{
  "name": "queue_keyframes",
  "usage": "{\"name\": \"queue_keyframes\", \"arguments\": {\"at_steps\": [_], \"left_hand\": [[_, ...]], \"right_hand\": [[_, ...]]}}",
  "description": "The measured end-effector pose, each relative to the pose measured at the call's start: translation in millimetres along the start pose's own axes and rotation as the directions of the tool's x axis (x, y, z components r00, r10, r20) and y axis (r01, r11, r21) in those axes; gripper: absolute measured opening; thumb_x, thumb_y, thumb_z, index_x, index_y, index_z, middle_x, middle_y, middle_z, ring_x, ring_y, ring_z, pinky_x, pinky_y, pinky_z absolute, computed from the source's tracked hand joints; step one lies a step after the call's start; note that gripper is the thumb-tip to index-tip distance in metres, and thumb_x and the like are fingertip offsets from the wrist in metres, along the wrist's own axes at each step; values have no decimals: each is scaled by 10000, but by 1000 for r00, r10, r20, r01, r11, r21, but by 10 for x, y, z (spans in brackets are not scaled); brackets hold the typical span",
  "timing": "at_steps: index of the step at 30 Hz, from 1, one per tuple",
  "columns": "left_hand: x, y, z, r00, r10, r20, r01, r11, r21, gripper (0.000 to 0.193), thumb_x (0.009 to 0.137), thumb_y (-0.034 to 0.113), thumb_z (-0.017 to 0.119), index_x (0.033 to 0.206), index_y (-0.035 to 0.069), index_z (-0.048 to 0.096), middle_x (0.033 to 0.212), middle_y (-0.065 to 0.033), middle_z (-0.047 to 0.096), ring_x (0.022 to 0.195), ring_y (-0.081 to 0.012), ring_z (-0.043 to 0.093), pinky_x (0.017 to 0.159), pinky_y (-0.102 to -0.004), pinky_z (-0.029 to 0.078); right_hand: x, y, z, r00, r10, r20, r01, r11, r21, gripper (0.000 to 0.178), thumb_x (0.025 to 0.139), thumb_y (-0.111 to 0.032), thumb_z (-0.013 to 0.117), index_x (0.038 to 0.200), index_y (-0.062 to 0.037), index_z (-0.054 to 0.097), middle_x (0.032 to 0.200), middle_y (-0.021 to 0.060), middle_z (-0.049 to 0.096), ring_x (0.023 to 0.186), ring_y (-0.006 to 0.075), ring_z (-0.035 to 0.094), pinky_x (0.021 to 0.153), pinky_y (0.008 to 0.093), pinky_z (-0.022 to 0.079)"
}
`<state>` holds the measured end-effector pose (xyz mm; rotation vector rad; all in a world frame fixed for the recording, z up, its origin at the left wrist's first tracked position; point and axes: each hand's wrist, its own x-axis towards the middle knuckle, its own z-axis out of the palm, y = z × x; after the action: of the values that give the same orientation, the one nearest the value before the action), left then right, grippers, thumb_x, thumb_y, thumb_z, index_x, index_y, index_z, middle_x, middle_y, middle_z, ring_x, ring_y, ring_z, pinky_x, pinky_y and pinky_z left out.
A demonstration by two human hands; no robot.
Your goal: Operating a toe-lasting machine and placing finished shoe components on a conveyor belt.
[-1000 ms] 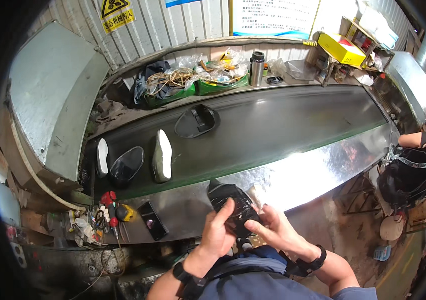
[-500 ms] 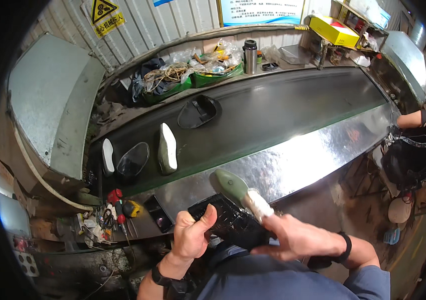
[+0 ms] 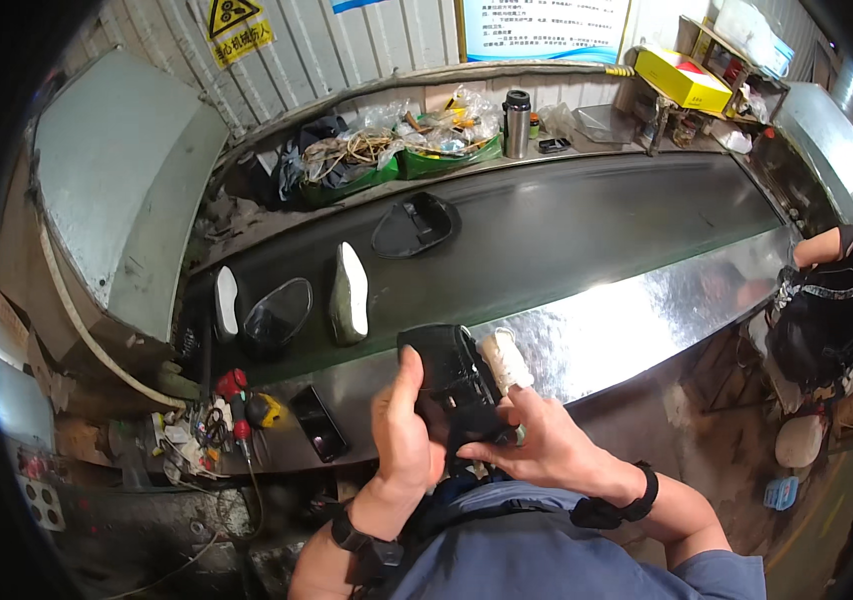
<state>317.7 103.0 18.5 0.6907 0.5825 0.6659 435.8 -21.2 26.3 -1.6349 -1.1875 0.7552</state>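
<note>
My left hand [image 3: 405, 425] is wrapped around the left side of a black, glossy shoe upper [image 3: 447, 365], thumb pointing up along it. On the other side my right hand [image 3: 552, 440] pinches the upper's lower edge between thumb and fingers. A crumpled white wrapping [image 3: 503, 360] extends from the right hand's fingers alongside the upper; whether it covers a finger is hard to tell. The upper is held above the bench's near edge, close to my body. A speck of green [image 3: 521, 433] shows by the right fingers; the rest of the green shoe last is hidden.
On the dark belt [image 3: 567, 225] lie two white-soled lasts [image 3: 351, 295] [image 3: 227, 300] and two black uppers [image 3: 280, 312] [image 3: 415, 225]. A phone [image 3: 319, 424] and tools [image 3: 247, 410] rest at the near left. Behind stand green bags [image 3: 452, 160] and a flask [image 3: 517, 125]. Another person's arm [image 3: 819, 247] is at right.
The green last, seen beyond the upper before, is now out of sight except for a speck of green. The upper has been turned more upright, and my right hand has shifted its grip.
</note>
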Motion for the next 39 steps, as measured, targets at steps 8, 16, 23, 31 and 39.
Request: {"name": "queue_keyframes", "arguments": {"at_steps": [8,16,23,31,39], "left_hand": [[392,-68,120,689,713,129,-601,463,651,418,1026,187,586,645,17,593,583,-21,622,488,-115,533,461,-342,382],[532,-364,-316,976,-81,-200,34,974,-225,772,1027,643,329,1176,-35,667,1122,-149,714,1030,-255,689,951,-381,525],[1102,-999,-1554,809,-587,-37,586,810,-32,329,942,219,647,1159,-27,653,1096,-153,715,1010,-278,694,930,-415,554],[1737,-1277,-1651,968,9,-251,178,678,713,239,876,214,778,968,-4,741,872,-62,718,814,-183,675,751,-325,516],[1725,-1529,-1502,896,391,-209,97,287,953,289,953,298,645,937,21,725,966,-189,720,923,-366,683,843,-448,507]], "right_hand": [[271,60,33,981,155,113,-190,701,687,762,965,-266,715,1492,21,245,1386,156,542,1200,197,582,961,408,540],[189,216,-126,924,356,137,-381,873,305,445,1019,-178,618,1387,-6,439,1042,89,659,944,184,637,858,351,535],[-821,1610,210,916,-281,285,398,713,-577,565,860,-231,736,1346,8,573,822,80,609,847,266,594,1166,622,283],[-807,2256,686,937,-348,39,308,767,-563,623,720,-39,754,1326,-73,612,1009,119,597,944,326,612,1123,543,410],[-544,2586,749,988,57,-143,-43,994,101,1059,677,-212,933,1502,49,323,1569,289,290,1466,445,297,1196,485,269]]}}
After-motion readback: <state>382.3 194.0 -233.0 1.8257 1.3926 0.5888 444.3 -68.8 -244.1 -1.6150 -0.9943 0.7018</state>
